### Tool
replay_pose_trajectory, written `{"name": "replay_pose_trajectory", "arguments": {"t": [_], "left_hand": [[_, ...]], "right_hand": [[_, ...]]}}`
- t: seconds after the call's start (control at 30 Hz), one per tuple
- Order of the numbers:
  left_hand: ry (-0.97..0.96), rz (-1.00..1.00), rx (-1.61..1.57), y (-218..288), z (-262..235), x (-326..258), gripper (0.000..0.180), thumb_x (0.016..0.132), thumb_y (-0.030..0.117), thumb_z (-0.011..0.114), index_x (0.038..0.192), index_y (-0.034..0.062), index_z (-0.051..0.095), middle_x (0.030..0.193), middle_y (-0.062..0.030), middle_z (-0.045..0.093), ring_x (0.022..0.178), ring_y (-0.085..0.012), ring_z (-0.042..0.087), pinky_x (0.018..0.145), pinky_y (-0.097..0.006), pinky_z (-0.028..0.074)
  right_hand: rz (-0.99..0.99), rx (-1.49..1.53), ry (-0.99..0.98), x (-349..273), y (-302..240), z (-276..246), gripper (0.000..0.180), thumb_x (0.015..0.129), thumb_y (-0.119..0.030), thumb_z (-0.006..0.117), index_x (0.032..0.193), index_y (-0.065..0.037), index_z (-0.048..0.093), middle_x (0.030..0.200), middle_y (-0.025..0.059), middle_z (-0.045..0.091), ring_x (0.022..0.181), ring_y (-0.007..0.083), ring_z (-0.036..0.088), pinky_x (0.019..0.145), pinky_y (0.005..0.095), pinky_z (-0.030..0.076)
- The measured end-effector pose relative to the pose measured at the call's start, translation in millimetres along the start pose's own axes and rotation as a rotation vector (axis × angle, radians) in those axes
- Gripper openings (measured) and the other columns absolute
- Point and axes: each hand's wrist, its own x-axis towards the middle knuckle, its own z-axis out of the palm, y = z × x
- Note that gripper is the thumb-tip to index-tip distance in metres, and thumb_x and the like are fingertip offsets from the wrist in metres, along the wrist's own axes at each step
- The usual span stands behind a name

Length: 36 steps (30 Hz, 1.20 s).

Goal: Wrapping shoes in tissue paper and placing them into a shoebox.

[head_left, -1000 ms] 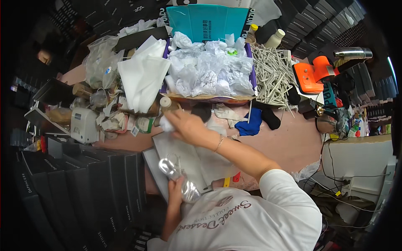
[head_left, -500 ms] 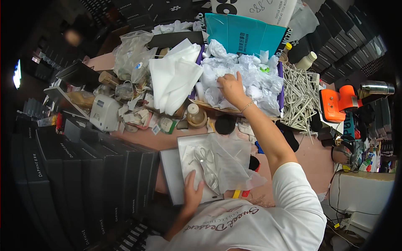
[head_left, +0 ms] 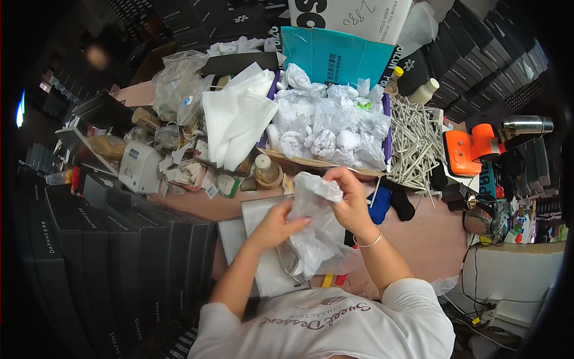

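The crumpled white sheet between the hands hid most of the silver shoe beneath the grip, and the left hand's fingertips were lost behind it. Left of the grip, the left forearm crossed the pale box, covering part of it. Right of the grip, the right hand partly blocked a blue cloth. Below, the lower edge cut off the white shirt. Far up-left, a pale round shape was too blurred to tell.

held paper: 1 | silver shoe: 1 | bracelet: 1 | orange device: 1 | blue cloth: 1
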Motion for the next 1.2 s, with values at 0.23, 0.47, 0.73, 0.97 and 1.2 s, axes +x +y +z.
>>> {"name": "replay_pose_trajectory", "arguments": {"t": [0.23, 0.47, 0.73, 0.97, 1.2], "left_hand": [[-0.063, -0.364, 0.052, -86, 16, -88, 0.043, 0.085, 0.01, 0.065, 0.123, -0.0023, 0.05, 0.106, -0.0009, 0.058, 0.093, -0.0074, 0.053, 0.081, -0.023, 0.044], [0.165, 0.014, -0.076, -58, 14, -77, 0.058, 0.077, 0.014, 0.072, 0.127, 0.0015, 0.046, 0.116, -0.0062, 0.054, 0.102, -0.0129, 0.051, 0.084, -0.029, 0.045], [0.265, -0.311, -0.42, -106, -12, -71, 0.037, 0.092, 0.023, 0.054, 0.121, 0.0014, 0.052, 0.108, -0.0076, 0.06, 0.097, -0.0168, 0.058, 0.084, -0.029, 0.046], [0.324, 0.079, 0.067, -71, 10, -26, 0.071, 0.088, 0.017, 0.059, 0.144, 0.0048, 0.018, 0.141, -0.0196, 0.031, 0.13, -0.0277, 0.034, 0.102, -0.041, 0.034], [0.472, 0.355, 0.338, -55, 50, 95, 0.084, 0.079, 0.032, 0.07, 0.139, -0.0021, 0.023, 0.13, -0.0222, 0.043, 0.12, -0.0316, 0.045, 0.097, -0.038, 0.038]], "right_hand": [[0.107, 0.086, 0.417, -30, 24, -68, 0.008, 0.089, -0.005, 0.058, 0.096, -0.002, 0.055, 0.085, -0.0011, 0.058, 0.077, 0.0051, 0.052, 0.068, 0.0187, 0.043], [0.402, 0.162, -0.236, -28, 28, -11, 0.02, 0.086, -0.001, 0.056, 0.106, -0.002, 0.054, 0.092, -0.0005, 0.058, 0.084, 0.0073, 0.052, 0.074, 0.021, 0.043], [-0.224, -0.776, -0.152, 113, 57, -67, 0.088, 0.068, -0.038, 0.077, 0.136, -0.001, 0.035, 0.14, 0.0242, 0.032, 0.128, 0.0402, 0.034, 0.106, 0.0462, 0.029], [-0.24, -1.509, 0.063, 163, 117, -78, 0.019, 0.076, -0.02, 0.066, 0.089, -0.009, 0.061, 0.114, 0.013, 0.054, 0.116, 0.0325, 0.045, 0.101, 0.0657, 0.019], [-0.572, -1.165, 0.069, 125, 60, -43, 0.01, 0.075, -0.009, 0.065, 0.081, -0.008, 0.057, 0.081, 0.0057, 0.056, 0.086, 0.0257, 0.055, 0.097, 0.0491, 0.03]]}}
